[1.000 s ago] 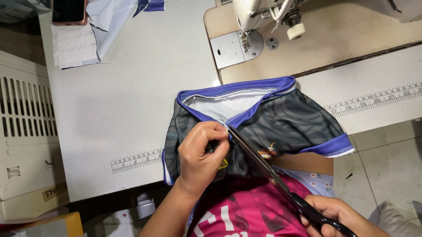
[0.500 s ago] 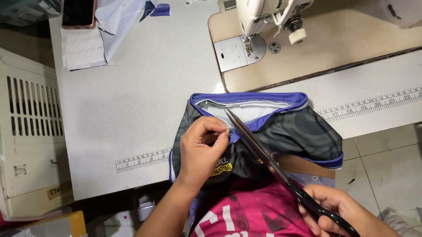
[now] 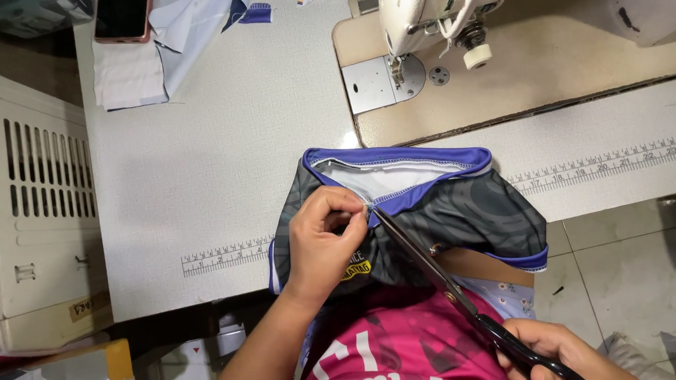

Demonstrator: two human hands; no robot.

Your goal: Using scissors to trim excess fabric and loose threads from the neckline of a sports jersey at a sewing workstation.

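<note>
grey jersey (image 3: pixel 460 219) pinched by left hand (image 3: pixel 324 243); right hand (image 3: pixel 556 363) grips scissors (image 3: pixel 456 292).

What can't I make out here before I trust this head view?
- Scissors tips: head view, hidden at the collar seam by the left hand.
- Right hand: cut off by the bottom edge.
- Jersey front: covered by the left hand.
- Sewing machine: top cropped.

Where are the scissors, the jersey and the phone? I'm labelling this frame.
scissors (image 3: pixel 456 296): head view, on the pivot where the blades cross.
jersey (image 3: pixel 491 217): head view, on the grey patterned body.
phone (image 3: pixel 122 5): head view, on its dark screen.
</note>
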